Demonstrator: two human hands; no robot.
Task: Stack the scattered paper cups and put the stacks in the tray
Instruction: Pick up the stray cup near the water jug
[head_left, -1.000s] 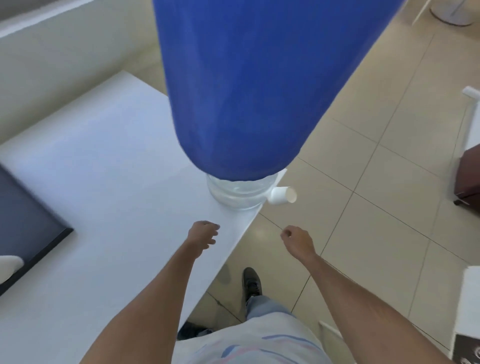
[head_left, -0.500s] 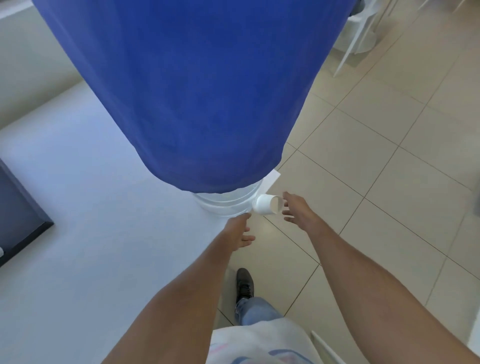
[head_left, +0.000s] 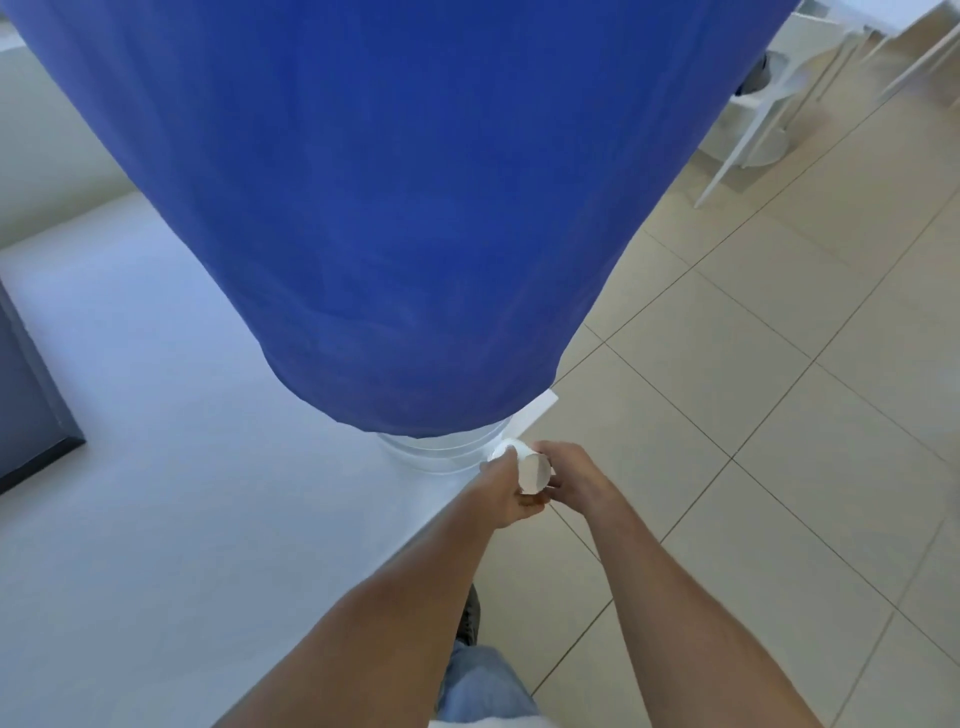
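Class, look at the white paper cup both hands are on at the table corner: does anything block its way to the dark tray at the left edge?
Nothing visible does. The white paper cup is held between the left hand and right hand. Bare white table top lies between it and the dark tray; the blue-covered water jug stands behind that path.

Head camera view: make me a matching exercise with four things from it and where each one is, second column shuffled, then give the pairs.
Things:
1. paper cup
2. blue cover
3. dark tray
4. shoe

Places:
A. at the left edge of the table
B. on the tiled floor below the table edge
C. held between both hands
D. draped over the big water bottle

Pairs: 1-C, 2-D, 3-A, 4-B
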